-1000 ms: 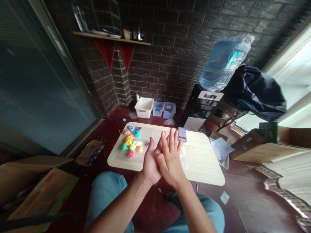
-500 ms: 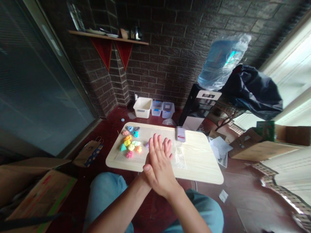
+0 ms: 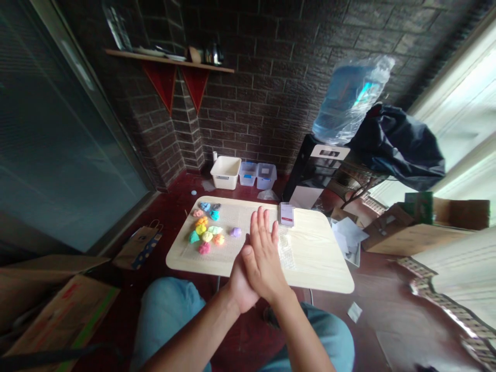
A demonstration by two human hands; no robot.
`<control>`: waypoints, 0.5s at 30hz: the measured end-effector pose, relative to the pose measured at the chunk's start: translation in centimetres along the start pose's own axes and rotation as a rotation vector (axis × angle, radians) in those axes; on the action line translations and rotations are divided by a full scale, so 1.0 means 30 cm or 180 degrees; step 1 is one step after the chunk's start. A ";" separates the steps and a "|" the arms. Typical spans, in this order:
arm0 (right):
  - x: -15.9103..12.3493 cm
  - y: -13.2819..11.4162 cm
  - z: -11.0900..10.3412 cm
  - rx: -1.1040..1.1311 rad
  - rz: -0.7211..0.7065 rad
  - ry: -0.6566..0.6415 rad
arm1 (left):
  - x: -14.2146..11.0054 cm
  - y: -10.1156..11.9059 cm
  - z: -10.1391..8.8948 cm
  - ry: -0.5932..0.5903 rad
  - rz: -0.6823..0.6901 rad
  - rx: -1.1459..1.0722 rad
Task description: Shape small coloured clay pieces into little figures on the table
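My right hand (image 3: 266,258) lies across my left hand (image 3: 241,281), palm against palm, above the near side of a pale wooden table (image 3: 321,261). The right fingers are straight and held close together; the left fingers are mostly hidden behind them. Anything pressed between the palms is out of sight. Just left of the hands sits a purple lump of modelling clay (image 3: 235,232). Further left is a group of clay lumps, among them a pink one (image 3: 204,248), a green one (image 3: 194,236) and a blue one (image 3: 214,215).
A phone (image 3: 287,214) lies at the table's back edge. Bubble wrap (image 3: 287,253) covers part of the top. Behind stand a white bin (image 3: 225,173), clear boxes (image 3: 266,176) and a water dispenser (image 3: 310,175). Cardboard boxes (image 3: 418,235) flank the table.
My right hand has shifted over the left, palms still together, and the left fingers that showed before are now mostly hidden. The purple clay lump has come into fuller view.
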State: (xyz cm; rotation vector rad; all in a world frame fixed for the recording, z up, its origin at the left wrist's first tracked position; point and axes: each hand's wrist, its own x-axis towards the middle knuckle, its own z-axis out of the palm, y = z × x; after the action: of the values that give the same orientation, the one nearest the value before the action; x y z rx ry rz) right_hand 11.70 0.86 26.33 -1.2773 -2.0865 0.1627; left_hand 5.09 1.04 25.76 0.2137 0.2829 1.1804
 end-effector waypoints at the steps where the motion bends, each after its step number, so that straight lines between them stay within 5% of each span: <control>1: -0.003 0.006 0.002 -0.0004 0.0046 0.0009 | 0.004 0.009 0.000 -0.0081 -0.0151 0.0031; 7: -0.025 -0.031 0.023 0.0044 -0.0324 -0.0135 | 0.011 0.026 -0.020 0.0034 0.0154 0.0071; 12: -0.014 0.021 0.014 -0.0091 0.0054 0.0068 | -0.004 -0.007 -0.022 -0.0193 -0.0279 0.0037; 15: -0.042 0.019 0.019 -0.0008 -0.0078 -0.0137 | 0.008 0.010 -0.023 0.0049 -0.0298 -0.0138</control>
State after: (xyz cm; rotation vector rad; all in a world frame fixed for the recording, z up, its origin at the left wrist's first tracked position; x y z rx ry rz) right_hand 12.14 0.23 25.03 -1.2595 -2.1387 0.1781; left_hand 4.69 1.37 25.18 0.1520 0.2775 1.0948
